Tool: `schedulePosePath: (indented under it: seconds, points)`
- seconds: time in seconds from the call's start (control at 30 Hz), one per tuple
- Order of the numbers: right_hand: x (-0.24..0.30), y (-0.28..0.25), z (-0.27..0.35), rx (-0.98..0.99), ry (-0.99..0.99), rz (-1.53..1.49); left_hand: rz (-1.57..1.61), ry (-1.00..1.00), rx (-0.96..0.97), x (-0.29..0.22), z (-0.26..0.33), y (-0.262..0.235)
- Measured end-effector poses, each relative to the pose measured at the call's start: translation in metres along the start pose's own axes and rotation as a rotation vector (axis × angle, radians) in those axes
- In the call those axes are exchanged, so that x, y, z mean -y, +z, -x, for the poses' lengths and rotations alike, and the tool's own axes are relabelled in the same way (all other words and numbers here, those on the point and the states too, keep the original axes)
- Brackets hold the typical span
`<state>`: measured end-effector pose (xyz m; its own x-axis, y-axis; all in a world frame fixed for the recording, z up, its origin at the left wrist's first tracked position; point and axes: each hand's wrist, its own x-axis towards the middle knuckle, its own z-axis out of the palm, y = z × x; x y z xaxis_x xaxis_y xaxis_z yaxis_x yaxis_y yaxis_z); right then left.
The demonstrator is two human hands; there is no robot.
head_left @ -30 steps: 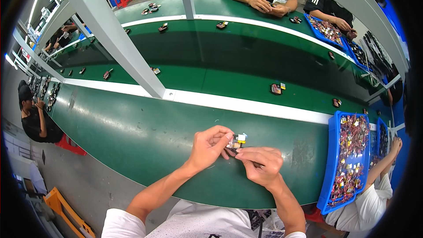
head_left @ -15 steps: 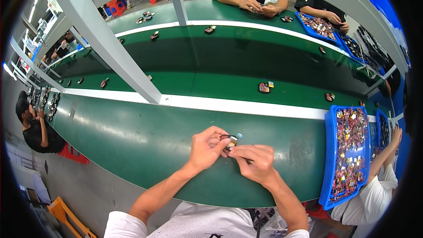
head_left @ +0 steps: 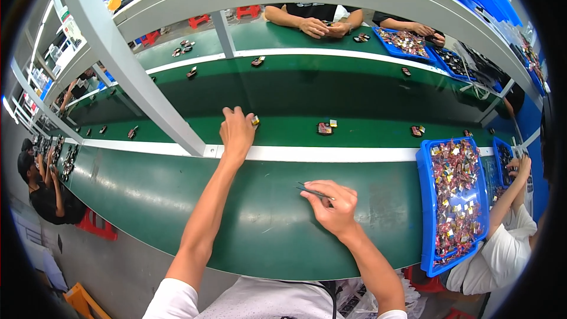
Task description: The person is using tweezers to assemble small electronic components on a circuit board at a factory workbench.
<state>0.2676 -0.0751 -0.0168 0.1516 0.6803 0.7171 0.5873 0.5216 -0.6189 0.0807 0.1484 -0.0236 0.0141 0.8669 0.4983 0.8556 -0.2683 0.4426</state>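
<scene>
My left hand [head_left: 237, 133] reaches over the white rail to the green belt. Its fingers are bent around a small electronic part with a yellow-and-white tab [head_left: 255, 120], which mostly hides behind the hand. My right hand [head_left: 335, 205] hovers above the near green table [head_left: 271, 233], closed on thin dark tweezers [head_left: 307, 189] whose tips point left. To the right of the left hand, another small black-and-red part with a pale tab [head_left: 325, 127] lies on the belt.
A blue tray [head_left: 426, 212] of small red, white and yellow parts stands at the right, beside a co-worker's arm [head_left: 507, 198]. A slanted grey post [head_left: 136, 77] rises left of my left hand. Across the belt, co-workers' hands [head_left: 325, 27] work near another blue tray [head_left: 384, 44].
My left hand has gone from beside the right hand, forward and left to the belt, carrying the small part. My right hand has stayed over the table, its tweezers now in plain sight.
</scene>
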Motion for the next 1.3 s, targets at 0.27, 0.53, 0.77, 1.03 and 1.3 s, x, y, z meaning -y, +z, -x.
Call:
schedulePosePath:
  seconds: [0.27, 0.53, 0.77, 1.03, 1.3]
  points:
    - [-0.004, -0.001, 0.008, -0.006, -0.068, 0.022, 0.761, -0.109, 0.530, -0.089, 0.021, 0.040]
    - [-0.006, -0.001, 0.001, -0.064, -0.032, 0.049, 0.549, -0.146, 0.513, -0.103, 0.014, 0.080]
    - [-0.018, 0.003, 0.003, -0.059, 0.059, 0.039, 0.843, -0.240, 0.403, -0.071, 0.032, 0.016]
    - [-0.021, 0.006, 0.007, -0.055, 0.090, 0.074, 0.941, -0.339, 0.342, -0.013, 0.103, -0.053]
    - [-0.024, -0.002, 0.004, -0.019, 0.037, 0.153, 1.067, -0.268, 0.291, -0.002, 0.109, -0.048]
